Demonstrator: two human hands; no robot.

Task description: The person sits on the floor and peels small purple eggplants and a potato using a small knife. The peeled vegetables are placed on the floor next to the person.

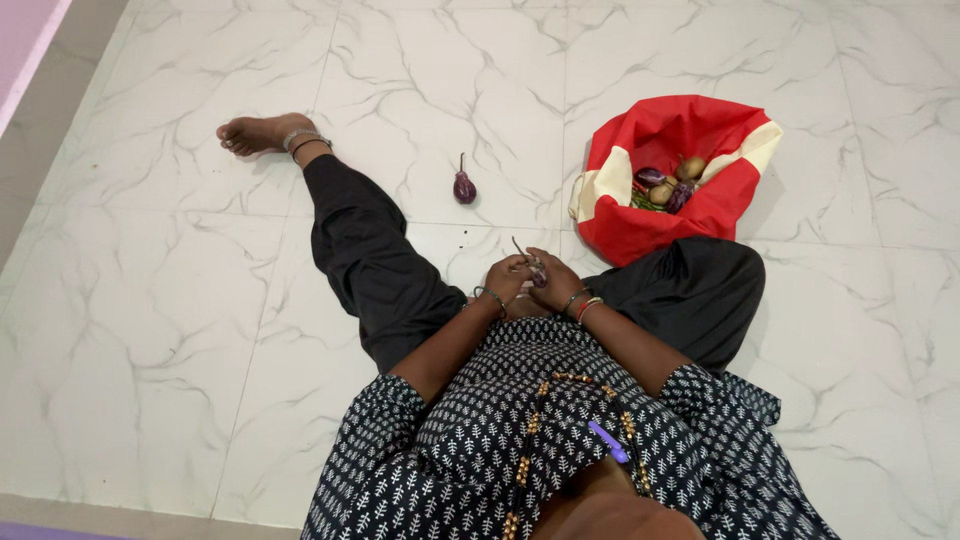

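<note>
Sitting on the marble floor (pixel 150 330), the person holds one small purple eggplant (pixel 538 272) between both hands at the lap. The left hand (pixel 507 280) and the right hand (pixel 556 280) curl closed around it, stem pointing to eleven o'clock. It could slip and roll off, since the skin looks smooth. One more eggplant (pixel 464 187) lies loose at twelve o'clock. One red bag (pixel 640 235) at two o'clock holds several vegetables, too crowded to count.
</note>
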